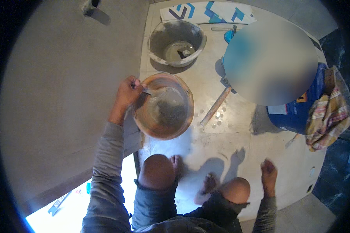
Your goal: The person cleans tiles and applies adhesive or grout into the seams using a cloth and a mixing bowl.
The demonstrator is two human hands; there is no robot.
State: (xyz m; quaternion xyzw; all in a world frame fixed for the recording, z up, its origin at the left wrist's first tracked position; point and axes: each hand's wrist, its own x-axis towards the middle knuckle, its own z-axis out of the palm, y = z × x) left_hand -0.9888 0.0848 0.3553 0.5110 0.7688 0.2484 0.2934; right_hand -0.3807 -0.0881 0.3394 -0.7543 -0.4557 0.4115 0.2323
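My left hand [127,95] is closed at the left rim of an orange-brown basin [164,132], holding a small flat-bladed tool like a scraper [147,91]. The blade points into the basin over greyish, watery material [167,108]; the handle is mostly hidden by my fingers. Away to the right, my right hand [268,173] hangs above the pale floor, its fingers curled in with nothing visible in them. Between the basin and the blue bucket, a hammer-like tool with a worn wooden handle [214,109] lies on the floor; its upper end is partly covered by a blurred area.
Behind the orange-brown basin stands a grey, cement-stained tub [177,58] with a dark object inside. A patterned tile piece [208,13] leans at the back. At right, a checked cloth [326,116] hangs over a blue bucket [287,115]. A plain wall [70,108] borders the left.
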